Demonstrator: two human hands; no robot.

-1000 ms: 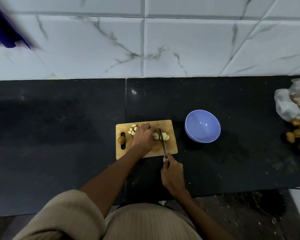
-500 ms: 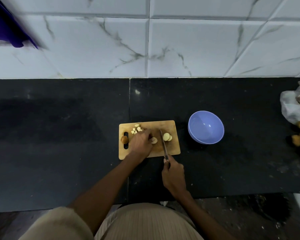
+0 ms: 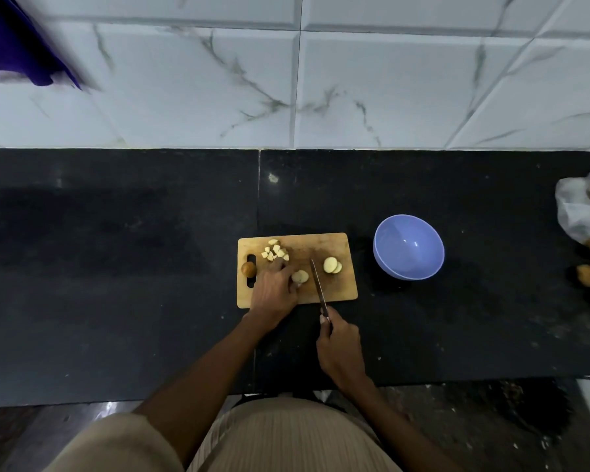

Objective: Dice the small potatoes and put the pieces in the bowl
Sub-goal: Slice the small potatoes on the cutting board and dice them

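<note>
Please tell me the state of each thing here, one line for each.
Bowl: upright, empty.
Knife: in right hand, blade over the board.
Half potato: held by left hand.
Slices: flat, undiced.
Dice: piled on board.
Whole potato: uncut.
Bag: open, potatoes spilling out.

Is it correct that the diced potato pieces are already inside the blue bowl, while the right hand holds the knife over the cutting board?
Not quite. In the head view the blue bowl holds nothing; the diced pieces lie on the cutting board. The right hand does hold the knife over the board.
</note>
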